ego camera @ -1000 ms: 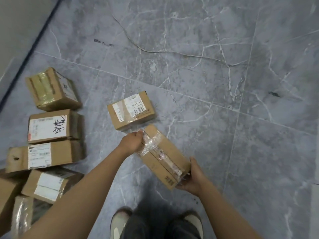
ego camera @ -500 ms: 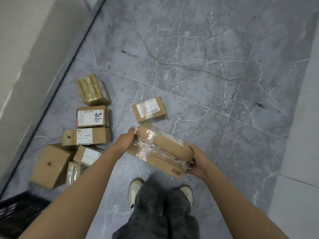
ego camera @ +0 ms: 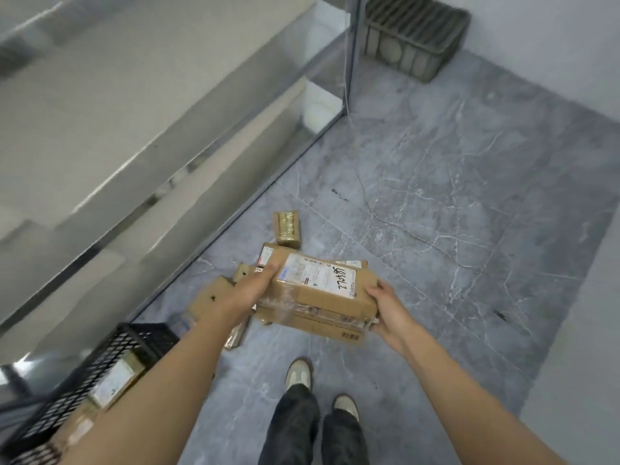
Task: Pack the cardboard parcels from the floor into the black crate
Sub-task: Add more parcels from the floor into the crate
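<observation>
The left hand (ego camera: 252, 292) and right hand (ego camera: 384, 305) are gripping a taped parcel (ego camera: 322, 290) by its ends above the grey floor (ego camera: 436, 196). Loose boxes (ego camera: 287, 228) are lying just beyond. The black crate (ego camera: 100, 359) is sitting near left, holding a labelled box (ego camera: 115, 380).

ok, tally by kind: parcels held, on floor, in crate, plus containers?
Held parcel: 1, between left hand and right hand
Floor parcels: 6 showing, some part-hidden
Crate parcels: 2 showing
Containers: 2, black crate and grey basket
Total: 11
</observation>
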